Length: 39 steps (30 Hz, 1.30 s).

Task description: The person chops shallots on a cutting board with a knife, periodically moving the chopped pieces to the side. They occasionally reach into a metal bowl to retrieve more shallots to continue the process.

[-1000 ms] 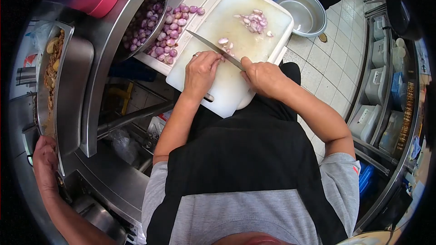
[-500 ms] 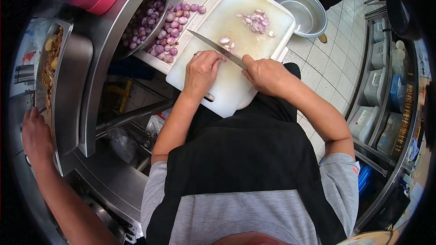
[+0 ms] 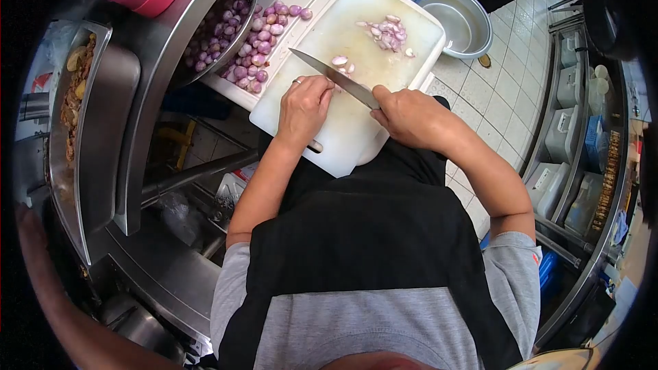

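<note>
— Why does the long steel knife (image 3: 330, 73) lie slanted across the white plastic cutting board (image 3: 343, 138)?
— The right hand (image 3: 404, 113) is clenched round its handle at the board's near right edge, so the tip reaches toward the left edge.
— And the left hand (image 3: 303, 106)?
— Its fingers curl down against the blade's side, likely as a guide. What they pin is hidden, so I cannot tell whether it grips anything.
— The pale pink cut shallot pieces (image 3: 343, 63)?
— They are just past the blade, mid-board. The larger heap (image 3: 385, 33) sits by the far right corner, probably kept clear. The whole purple shallots (image 3: 264, 31) wait along the left edge, within reach.
</note>
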Each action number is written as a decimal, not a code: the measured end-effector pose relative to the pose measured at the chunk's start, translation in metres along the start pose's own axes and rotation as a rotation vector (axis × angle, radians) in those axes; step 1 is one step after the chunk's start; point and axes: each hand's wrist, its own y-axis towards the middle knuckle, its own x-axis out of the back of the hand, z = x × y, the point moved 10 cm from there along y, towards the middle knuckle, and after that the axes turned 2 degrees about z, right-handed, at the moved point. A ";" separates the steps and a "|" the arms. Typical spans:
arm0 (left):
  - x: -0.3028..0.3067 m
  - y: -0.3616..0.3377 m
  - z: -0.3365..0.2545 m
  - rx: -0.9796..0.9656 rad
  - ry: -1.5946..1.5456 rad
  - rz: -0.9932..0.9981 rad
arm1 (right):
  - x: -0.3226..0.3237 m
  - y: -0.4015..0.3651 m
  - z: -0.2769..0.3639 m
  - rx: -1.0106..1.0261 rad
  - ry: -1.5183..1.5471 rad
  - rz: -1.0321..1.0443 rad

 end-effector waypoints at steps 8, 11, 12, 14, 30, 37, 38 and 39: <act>0.000 -0.002 0.000 -0.003 0.012 0.001 | -0.022 0.002 -0.004 -0.022 0.031 -0.040; -0.002 -0.002 -0.006 -0.034 0.024 -0.004 | -0.039 0.014 -0.007 -0.021 0.028 -0.127; -0.001 -0.002 -0.008 -0.051 0.024 -0.018 | -0.035 0.017 -0.005 -0.013 0.029 -0.167; 0.000 -0.003 -0.008 -0.049 0.021 -0.011 | -0.028 0.022 -0.010 -0.019 0.062 -0.149; 0.003 0.019 0.013 0.173 -0.088 0.045 | 0.010 -0.040 -0.051 -0.118 0.179 -0.248; -0.027 0.049 0.006 0.048 0.049 0.103 | 0.004 -0.050 -0.060 -0.162 0.189 -0.263; -0.023 0.050 0.011 0.053 0.041 0.064 | 0.001 -0.050 -0.059 -0.150 0.185 -0.265; -0.014 0.049 0.016 0.089 0.017 0.042 | 0.000 -0.050 -0.057 -0.140 0.181 -0.268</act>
